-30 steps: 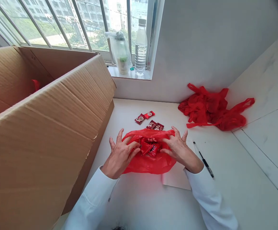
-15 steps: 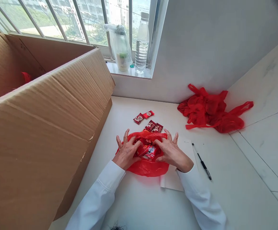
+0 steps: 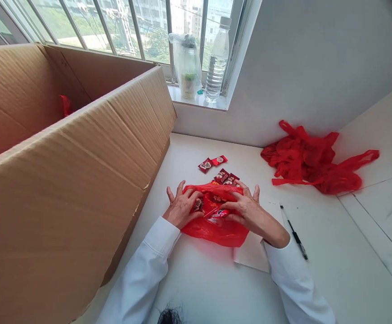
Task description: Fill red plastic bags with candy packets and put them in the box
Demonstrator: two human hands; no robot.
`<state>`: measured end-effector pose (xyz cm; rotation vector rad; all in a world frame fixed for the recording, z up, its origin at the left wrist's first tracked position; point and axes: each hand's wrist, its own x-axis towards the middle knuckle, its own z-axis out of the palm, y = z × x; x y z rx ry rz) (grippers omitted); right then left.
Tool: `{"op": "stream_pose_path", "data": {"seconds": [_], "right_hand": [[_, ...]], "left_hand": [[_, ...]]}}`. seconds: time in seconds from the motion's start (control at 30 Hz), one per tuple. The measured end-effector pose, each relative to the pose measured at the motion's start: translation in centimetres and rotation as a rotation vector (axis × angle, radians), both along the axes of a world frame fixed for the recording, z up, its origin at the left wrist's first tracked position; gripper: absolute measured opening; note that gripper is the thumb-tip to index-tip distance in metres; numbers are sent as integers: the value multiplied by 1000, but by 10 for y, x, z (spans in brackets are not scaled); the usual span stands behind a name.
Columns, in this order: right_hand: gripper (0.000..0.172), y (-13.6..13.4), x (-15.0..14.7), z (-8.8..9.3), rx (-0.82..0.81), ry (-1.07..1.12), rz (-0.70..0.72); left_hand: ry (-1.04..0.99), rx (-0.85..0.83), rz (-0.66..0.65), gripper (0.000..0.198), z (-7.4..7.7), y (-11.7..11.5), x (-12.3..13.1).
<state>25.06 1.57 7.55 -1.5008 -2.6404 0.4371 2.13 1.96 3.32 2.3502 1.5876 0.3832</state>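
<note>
Red bag point(image 3: 212, 235) touches left hand point(image 3: 180, 210) and right hand point(image 3: 250, 212), grip half open.

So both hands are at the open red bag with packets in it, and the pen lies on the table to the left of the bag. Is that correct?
Not quite: the pen lies on the table to the right of the bag, as the head view shows. The left hand and right hand are indeed at the open red bag, with packets in it.
</note>
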Motion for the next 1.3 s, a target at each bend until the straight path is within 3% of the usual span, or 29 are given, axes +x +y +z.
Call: {"op": "stream_pose_path", "data": {"seconds": [0.1,0.17,0.27,0.33,0.47,0.63,0.73,0.83,0.97,1.03,1.07,1.17,1.3], "right_hand": [[24,-6,17,27,-111,203,90],[27,-6,33,37,-111,427,69],[29,4,58,34,71,792,-234],[31,16,70,20,205,877,-466],[38,40,74,-14,309,622,-642],[43,53,62,-38,268,476,-620],[37,46,56,-27,245,483,-570],[30,23,44,4,261,601,-514],[23,-12,10,35,36,741,-167],[24,-18,-7,32,-72,594,-46],[26,-18,-13,27,-84,460,-54],[27,-8,-18,5,-43,50,-205],[28,1,-10,-9,-67,-128,-247]], "left_hand": [[7,31,4,38,-2,-1,2],[9,54,-9,44,-4,-3,5],[19,97,-51,49,-7,-7,12],[32,101,-73,54,-8,-9,17],[75,74,-85,56,-8,-10,21],[96,56,-80,50,-5,-8,19],[94,64,-74,49,-5,-8,19],[94,74,-76,45,-4,-9,19],[92,77,-84,42,-4,-9,19],[90,81,-84,42,-4,-9,18],[88,82,-84,42,-4,-9,18],[78,91,-95,39,-5,-8,16],[61,112,-105,39,-6,-9,14]]}}
